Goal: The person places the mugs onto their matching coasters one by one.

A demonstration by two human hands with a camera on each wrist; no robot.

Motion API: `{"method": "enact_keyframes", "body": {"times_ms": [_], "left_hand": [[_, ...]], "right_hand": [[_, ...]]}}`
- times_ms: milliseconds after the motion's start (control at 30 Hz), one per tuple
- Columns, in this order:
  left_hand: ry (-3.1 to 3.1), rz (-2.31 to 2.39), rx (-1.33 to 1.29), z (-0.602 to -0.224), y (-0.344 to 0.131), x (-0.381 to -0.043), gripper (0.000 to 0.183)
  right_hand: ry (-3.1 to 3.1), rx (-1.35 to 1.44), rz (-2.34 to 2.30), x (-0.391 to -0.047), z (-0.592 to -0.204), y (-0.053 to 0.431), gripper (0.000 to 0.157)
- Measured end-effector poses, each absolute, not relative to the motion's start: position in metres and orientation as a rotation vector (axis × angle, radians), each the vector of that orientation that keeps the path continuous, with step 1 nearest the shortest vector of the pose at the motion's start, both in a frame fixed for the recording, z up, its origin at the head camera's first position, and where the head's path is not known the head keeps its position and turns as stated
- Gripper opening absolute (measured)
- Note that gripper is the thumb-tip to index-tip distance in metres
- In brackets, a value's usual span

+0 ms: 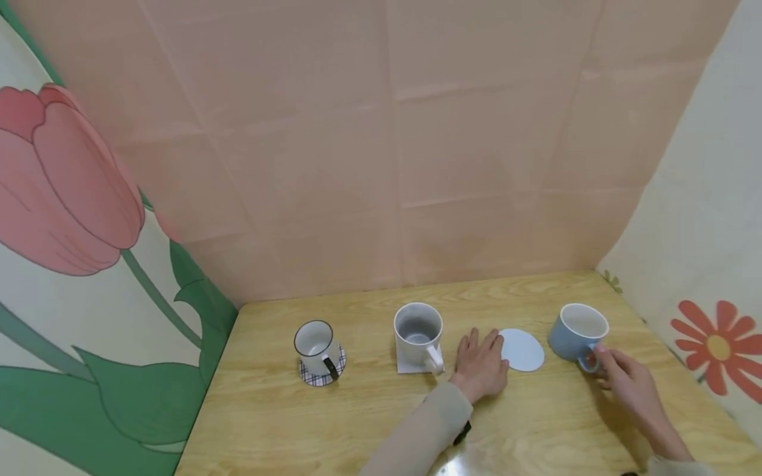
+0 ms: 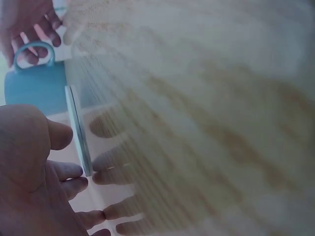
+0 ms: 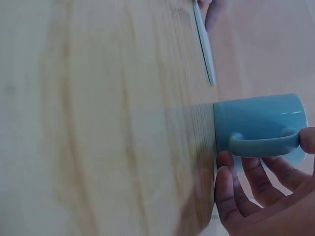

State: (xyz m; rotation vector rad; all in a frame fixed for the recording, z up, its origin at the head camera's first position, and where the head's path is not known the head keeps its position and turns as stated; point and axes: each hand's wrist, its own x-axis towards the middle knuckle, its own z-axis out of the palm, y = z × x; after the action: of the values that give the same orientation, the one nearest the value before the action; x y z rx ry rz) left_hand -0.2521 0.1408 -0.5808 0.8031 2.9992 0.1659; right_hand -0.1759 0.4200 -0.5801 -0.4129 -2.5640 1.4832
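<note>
A light blue mug point(image 1: 562, 340) stands upright on the table at the right, its handle point(image 3: 266, 146) turned toward the person. My right hand point(image 1: 631, 383) holds it by the handle, thumb near the handle's upper end and fingers bent close behind it. To the mug's left, a pale blue round coaster point(image 1: 522, 350) lies flat, a gap between them. My left hand point(image 1: 482, 363) is palm down beside the coaster, fingers spread, touching its left edge. In the left wrist view the coaster point(image 2: 78, 130) appears edge-on, near the thumb and fingertips.
A white mug point(image 1: 419, 330) stands on a white square coaster point(image 1: 407, 360) left of my left hand. Farther left, a white mug with a black rim point(image 1: 314, 344) sits on a checked round coaster point(image 1: 315, 380). Cloth hangs behind the wooden table point(image 1: 268, 423).
</note>
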Motion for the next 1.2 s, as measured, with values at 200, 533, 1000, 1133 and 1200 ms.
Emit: {"method": "enact_keyframes", "body": {"times_ms": [200,533,1000,1133,1200], "left_hand": [[2.999,0.175,0.813,-0.582,0.140,-0.255,0.056],[2.958,0.146,0.803,-0.581,0.138,-0.257,0.057],[2.944,0.160,0.785,-0.587,0.145,-0.262,0.056],[2.967,0.143,0.830,-0.597,0.147,-0.266,0.057],[2.975,0.147,0.846,-0.599,0.147,-0.267,0.058]], "right_hand": [[-2.535,-0.389,1.607,-0.175,-0.581,0.418,0.061],[-2.235,-0.177,2.091,-0.176,-0.589,0.414,0.043],[-2.137,-0.126,2.165,-0.181,-0.588,0.406,0.047],[-2.106,-0.095,2.185,-0.183,-0.590,0.404,0.047],[-2.109,-0.104,2.167,-0.183,-0.591,0.403,0.047]]}}
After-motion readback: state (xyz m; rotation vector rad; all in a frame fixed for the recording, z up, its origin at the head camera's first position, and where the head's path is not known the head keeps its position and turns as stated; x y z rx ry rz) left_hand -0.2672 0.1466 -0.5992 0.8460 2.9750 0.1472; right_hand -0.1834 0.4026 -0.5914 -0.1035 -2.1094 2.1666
